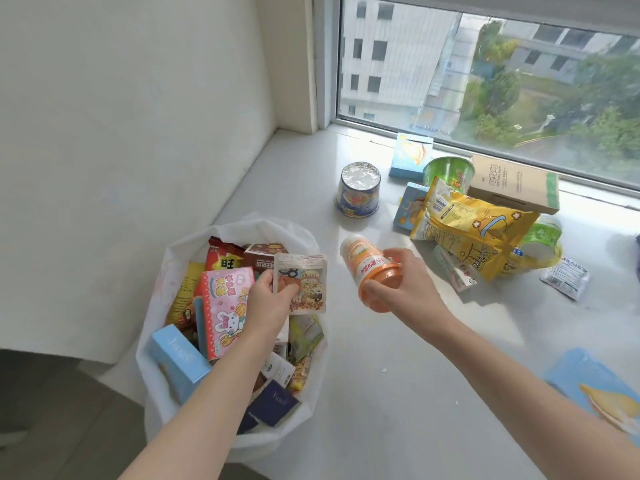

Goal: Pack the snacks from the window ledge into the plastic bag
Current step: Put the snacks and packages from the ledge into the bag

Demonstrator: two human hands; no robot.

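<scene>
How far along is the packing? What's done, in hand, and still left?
Well underway: the plastic bag already holds many snacks. In hand: the left hand holds a pouch over the bag; the right hand grips an orange cup. Left on the ledge: a blue tub, yellow bag, brown box and several more.

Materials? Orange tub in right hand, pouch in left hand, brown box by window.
Orange tub: probably glossy translucent plastic; its rim glows. Pouch: thin printed plastic film, apparently; flat, clear sealed border. Brown box: matte kraft cardboard by its dull brown faces.
</scene>
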